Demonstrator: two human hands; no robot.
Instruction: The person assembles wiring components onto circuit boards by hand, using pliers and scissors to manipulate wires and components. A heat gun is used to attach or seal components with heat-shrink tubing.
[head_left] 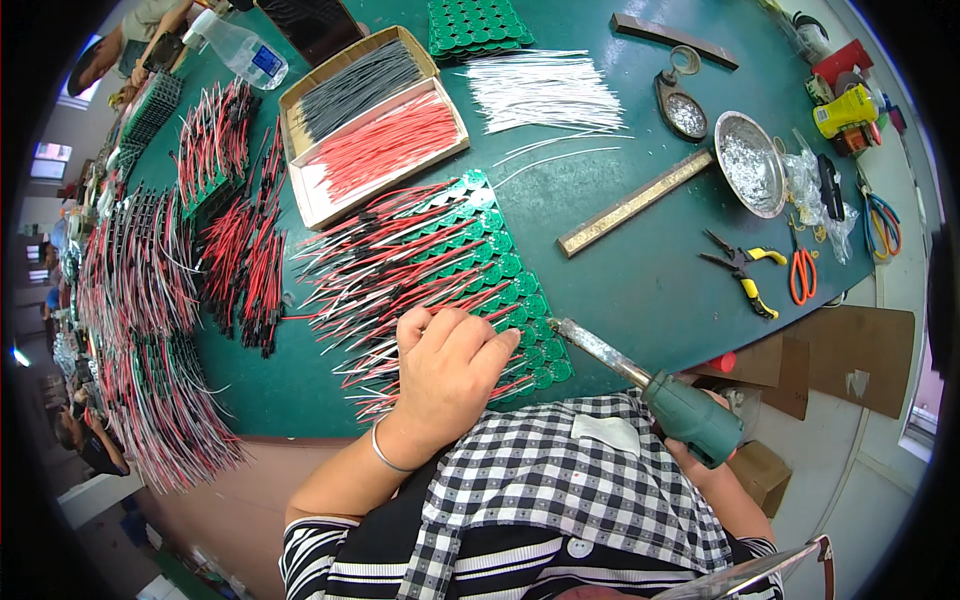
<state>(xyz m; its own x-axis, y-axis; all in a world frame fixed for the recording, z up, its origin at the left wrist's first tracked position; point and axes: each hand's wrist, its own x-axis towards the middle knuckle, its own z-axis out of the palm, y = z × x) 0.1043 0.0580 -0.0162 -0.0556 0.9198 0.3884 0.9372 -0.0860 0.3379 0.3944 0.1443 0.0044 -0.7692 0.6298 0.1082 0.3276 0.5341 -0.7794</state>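
While my right hand [688, 458] at the lower right grips the handle of one soldering iron [655, 390], my left hand [450, 355] lies curled over one green circuit-board panel [510, 265] at the centre of the frame. From my remote station I cannot tell whether its fingers pinch a wire. The iron's tip is at the panel's right edge; contact is unclear. Red, white and black wires [390, 265], too many for me to count, fan leftward from the panel.

On the table [640, 290] I count two metal bars, one at upper right [675, 40] and one right of centre [635, 205], and three hand tools at right: yellow-and-black pliers [745, 270], an orange-handled tool [803, 275] and a blue-and-red-handled tool [882, 225].

Containers: one two-part tray [430, 165], upper left of centre, holds dark wires [360, 90] in its upper part and red wires [385, 150] in its lower. One metal bowl [732, 180] and one small dish [664, 92], upper right, hold silvery flecks. One clear bottle [240, 50] lies tilted at upper left. One pile of white wires [540, 90] rests at upper centre.
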